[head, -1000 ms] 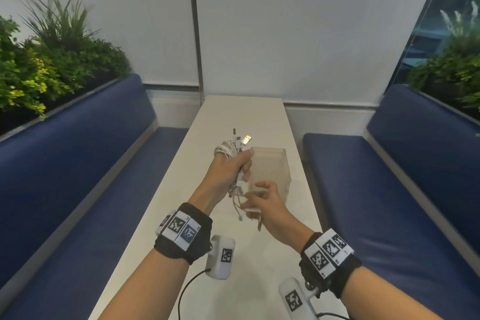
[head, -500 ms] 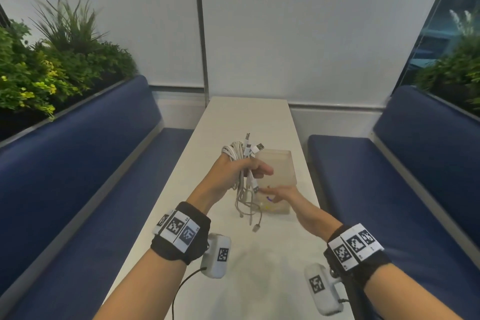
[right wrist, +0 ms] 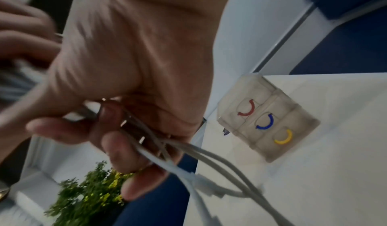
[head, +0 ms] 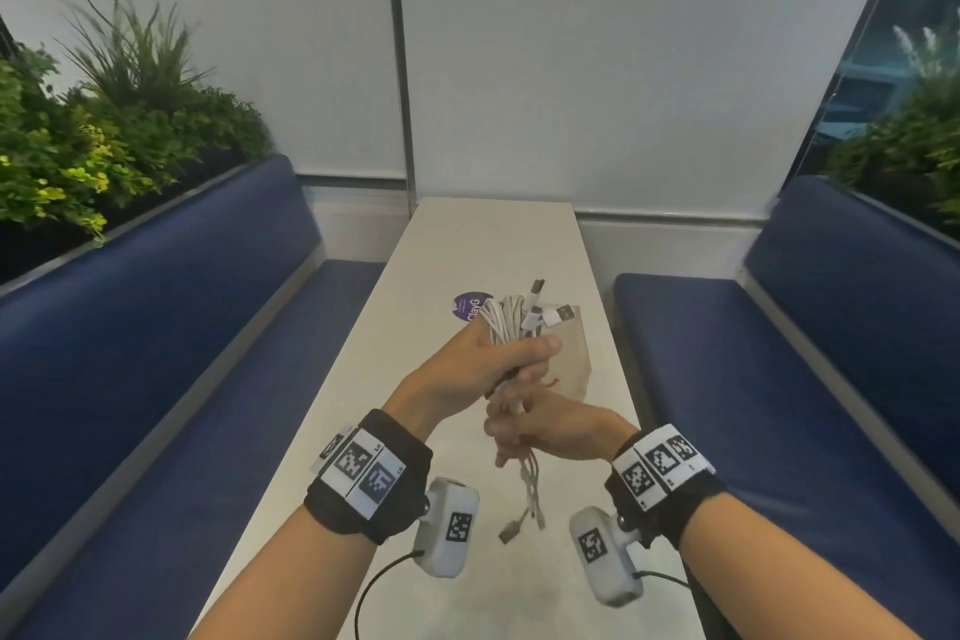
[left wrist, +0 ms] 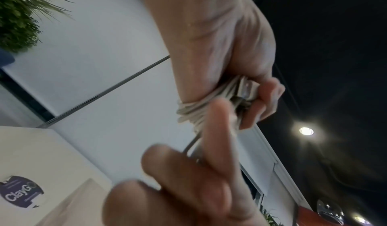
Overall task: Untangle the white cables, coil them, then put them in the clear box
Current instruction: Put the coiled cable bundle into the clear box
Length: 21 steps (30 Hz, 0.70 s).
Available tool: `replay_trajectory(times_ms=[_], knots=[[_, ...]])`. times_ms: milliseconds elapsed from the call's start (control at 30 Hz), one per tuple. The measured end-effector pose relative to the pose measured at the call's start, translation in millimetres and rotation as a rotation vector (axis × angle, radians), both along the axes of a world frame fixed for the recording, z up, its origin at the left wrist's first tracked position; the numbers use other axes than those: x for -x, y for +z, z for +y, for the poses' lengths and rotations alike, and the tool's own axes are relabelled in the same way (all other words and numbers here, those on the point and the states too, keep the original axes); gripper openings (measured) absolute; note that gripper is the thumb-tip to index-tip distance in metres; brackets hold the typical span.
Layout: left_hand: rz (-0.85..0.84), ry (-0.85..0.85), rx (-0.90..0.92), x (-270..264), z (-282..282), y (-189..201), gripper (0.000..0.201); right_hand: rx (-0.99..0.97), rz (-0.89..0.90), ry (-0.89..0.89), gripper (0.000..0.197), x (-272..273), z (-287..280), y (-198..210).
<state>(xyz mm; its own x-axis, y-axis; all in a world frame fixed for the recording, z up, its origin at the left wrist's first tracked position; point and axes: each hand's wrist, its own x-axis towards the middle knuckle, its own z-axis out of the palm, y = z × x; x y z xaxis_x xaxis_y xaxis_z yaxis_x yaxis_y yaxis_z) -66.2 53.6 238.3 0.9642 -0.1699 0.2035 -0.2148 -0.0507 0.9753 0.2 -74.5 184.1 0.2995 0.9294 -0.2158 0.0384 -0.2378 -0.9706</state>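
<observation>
Loose cable tails hang below the bundle, right hand nearest them

Nearest, the right hand [head: 550,431] curls round the hanging tails of the white cables [head: 506,327], which run roughly upright from a plug dangling above the table [head: 467,234] to the loops above. Just above, touching, the left hand [head: 467,369] grips the coiled bundle, plugs poking up. Behind both, near the table's right edge, stands the clear box [right wrist: 270,122].

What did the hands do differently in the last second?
The right hand left the clear box and came back under the left hand, closing around the hanging strands of the white cables. The left hand kept gripping the coil; the box stayed on the table.
</observation>
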Motion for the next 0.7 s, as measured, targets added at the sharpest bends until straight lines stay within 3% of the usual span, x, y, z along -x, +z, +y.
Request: replay_trajectory(times_ms=[133,167,233,367,467,567,700], knots=[[0.127,-0.195,-0.075,10,5,-3,0.023,0.236,-0.17,0.143,0.014,-17,-5,21],[0.159,-0.243,-0.115,11,5,-2,0.026,0.281,-0.22,0.154,0.009,-20,-7,27],[0.223,-0.331,-0.201,12,8,-2,0.044,0.35,-0.326,0.14,0.021,-28,-11,42],[0.354,-0.411,-0.377,9,8,-11,0.065,0.386,-0.442,0.286,0.014,-34,-6,57],[0.48,-0.395,-0.525,6,4,-22,0.077,0.508,-0.625,0.302,0.017,-40,-2,66],[0.516,-0.265,-0.679,3,3,-38,0.06,0.58,-0.789,0.188,0.023,-46,-3,72],[0.439,0.029,-0.497,-8,7,-55,0.065,0.49,-0.99,-0.014,0.035,-34,1,59]])
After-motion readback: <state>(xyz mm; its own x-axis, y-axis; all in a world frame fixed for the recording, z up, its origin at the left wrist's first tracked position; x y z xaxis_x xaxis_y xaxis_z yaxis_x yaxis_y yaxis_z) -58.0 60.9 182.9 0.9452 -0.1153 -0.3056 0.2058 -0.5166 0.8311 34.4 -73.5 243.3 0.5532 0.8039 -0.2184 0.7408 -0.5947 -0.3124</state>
